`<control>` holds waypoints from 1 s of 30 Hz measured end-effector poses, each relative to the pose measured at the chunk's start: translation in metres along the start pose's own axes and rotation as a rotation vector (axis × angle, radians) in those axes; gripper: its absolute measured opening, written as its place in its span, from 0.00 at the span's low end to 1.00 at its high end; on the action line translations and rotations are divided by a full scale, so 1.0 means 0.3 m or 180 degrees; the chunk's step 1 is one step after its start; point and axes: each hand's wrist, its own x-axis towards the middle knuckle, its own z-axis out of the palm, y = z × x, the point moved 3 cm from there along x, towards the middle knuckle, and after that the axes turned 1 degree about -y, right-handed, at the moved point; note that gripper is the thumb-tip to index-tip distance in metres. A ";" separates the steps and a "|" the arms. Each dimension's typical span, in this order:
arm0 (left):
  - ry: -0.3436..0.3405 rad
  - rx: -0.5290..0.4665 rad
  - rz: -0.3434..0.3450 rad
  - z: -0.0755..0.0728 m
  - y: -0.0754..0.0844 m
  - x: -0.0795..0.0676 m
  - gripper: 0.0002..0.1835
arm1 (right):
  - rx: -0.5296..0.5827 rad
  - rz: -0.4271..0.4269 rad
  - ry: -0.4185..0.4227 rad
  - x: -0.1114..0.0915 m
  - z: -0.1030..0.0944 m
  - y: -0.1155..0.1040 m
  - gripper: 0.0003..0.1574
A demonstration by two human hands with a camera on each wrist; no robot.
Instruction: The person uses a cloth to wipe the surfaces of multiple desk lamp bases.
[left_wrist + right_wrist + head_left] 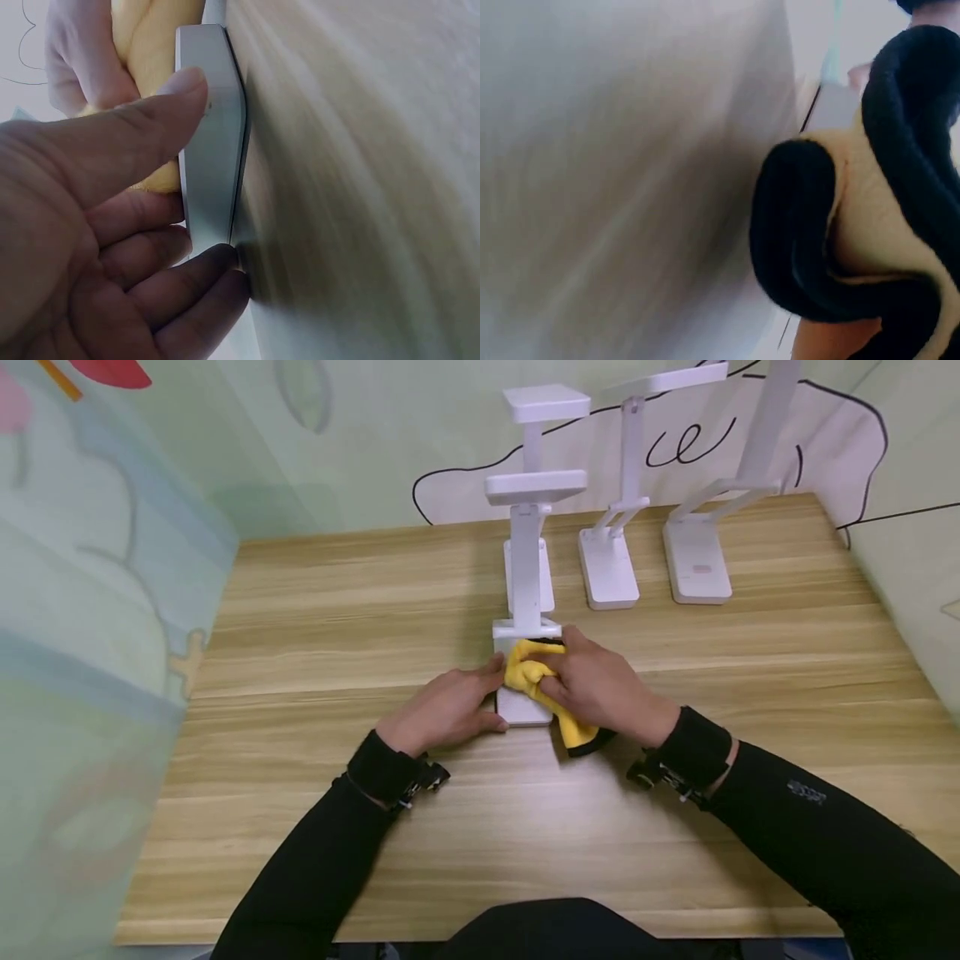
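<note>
A white desk lamp (527,560) stands on the wooden table in front of the person, its flat base nearest the body. The left hand (448,706) grips the base from the left; in the left wrist view its thumb lies against one side of the base (214,142), and the fingers curl at the base's edge. A yellow cloth (528,675) with black edging is bunched in the right hand (603,685), which presses it onto the top of the base. One end of the cloth hangs past the base's right side, its folded black edging (791,225) filling much of the right wrist view.
Close behind the handled lamp stands another white lamp (546,403), partly hidden by it. Two more, a middle lamp (609,568) and a right-hand lamp (699,560), stand along the back. The table (337,635) meets patterned walls at the back and sides.
</note>
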 end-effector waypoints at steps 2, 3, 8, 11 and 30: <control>-0.0010 -0.0016 0.0014 0.000 0.000 -0.002 0.42 | 0.0013 0.0134 0.0052 0.006 -0.003 0.026 0.23; -0.0015 -0.0021 0.0019 0.000 0.001 -0.004 0.42 | 0.0032 0.0196 0.0066 0.008 -0.003 0.036 0.23; -0.0018 -0.0044 0.0010 -0.001 0.000 -0.012 0.42 | 0.0197 0.0377 0.0007 -0.005 -0.005 0.052 0.25; -0.0024 -0.0071 0.0007 -0.001 0.001 -0.014 0.43 | 0.0333 0.0514 -0.0074 -0.034 -0.004 0.043 0.25; 0.0288 0.0146 0.0026 -0.001 0.024 -0.006 0.42 | 0.0490 0.1208 0.0097 -0.173 -0.113 0.091 0.24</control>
